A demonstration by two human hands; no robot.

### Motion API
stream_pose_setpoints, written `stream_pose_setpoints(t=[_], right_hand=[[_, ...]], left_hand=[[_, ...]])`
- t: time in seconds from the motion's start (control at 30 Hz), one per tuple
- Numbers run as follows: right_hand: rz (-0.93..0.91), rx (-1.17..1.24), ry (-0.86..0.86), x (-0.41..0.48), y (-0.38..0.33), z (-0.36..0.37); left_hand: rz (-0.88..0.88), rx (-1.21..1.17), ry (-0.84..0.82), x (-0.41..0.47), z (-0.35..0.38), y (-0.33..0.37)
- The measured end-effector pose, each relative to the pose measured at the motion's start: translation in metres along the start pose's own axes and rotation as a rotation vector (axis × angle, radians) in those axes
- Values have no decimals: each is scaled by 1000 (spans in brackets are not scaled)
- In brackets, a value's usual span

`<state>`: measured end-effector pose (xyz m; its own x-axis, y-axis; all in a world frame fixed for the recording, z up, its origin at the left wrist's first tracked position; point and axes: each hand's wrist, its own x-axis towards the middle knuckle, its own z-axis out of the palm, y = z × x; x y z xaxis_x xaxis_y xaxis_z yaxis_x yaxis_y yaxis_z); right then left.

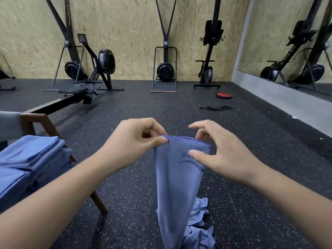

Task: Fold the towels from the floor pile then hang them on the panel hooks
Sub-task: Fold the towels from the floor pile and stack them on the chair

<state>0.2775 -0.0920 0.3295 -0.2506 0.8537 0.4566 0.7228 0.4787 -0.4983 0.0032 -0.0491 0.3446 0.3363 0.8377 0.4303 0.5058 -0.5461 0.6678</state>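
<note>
Held towel: a blue towel (177, 178) is hanging lengthwise from both hands in mid-frame, its hemmed top edge stretched between them and a dark printed logo partly showing.
Left hand: the left hand (136, 141) is pinching the towel's top left corner, fingers (159, 140) clenched on the hem.
Right hand: the right hand (221, 151) is gripping the top right edge, thumb pressing the front face beside the logo, the other fingers curling over the hem.
Floor pile: crumpled blue towels (199, 229) are lying on the speckled black floor (125, 177), behind the hanging towel's lower end.
Folded stack: folded blue towels (30, 159) are sitting on a wooden-framed chair (37, 123) at left.
Background: rowing machines (93, 72) are standing along the chipboard wall (125, 24).
</note>
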Motion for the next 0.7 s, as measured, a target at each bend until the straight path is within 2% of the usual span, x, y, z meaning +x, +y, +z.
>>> stream_pose_setpoints(t=[0.1, 0.23, 0.4, 0.5, 0.7], right_hand=[[-57, -23, -67, -1, -5, 13], [-61, 142, -128, 2, -7, 26], [-43, 232, -73, 2, 0, 28], [-55, 261, -47, 5, 3, 25], [-35, 282, 73, 12, 13, 12]], left_hand=[[30, -39, -87, -3, 14, 3], [46, -153, -154, -3, 30, 6], [-4, -413, -130, -3, 43, -2], [-76, -514, -183, -7, 54, -11], [-162, -537, -321, -14, 70, -32]])
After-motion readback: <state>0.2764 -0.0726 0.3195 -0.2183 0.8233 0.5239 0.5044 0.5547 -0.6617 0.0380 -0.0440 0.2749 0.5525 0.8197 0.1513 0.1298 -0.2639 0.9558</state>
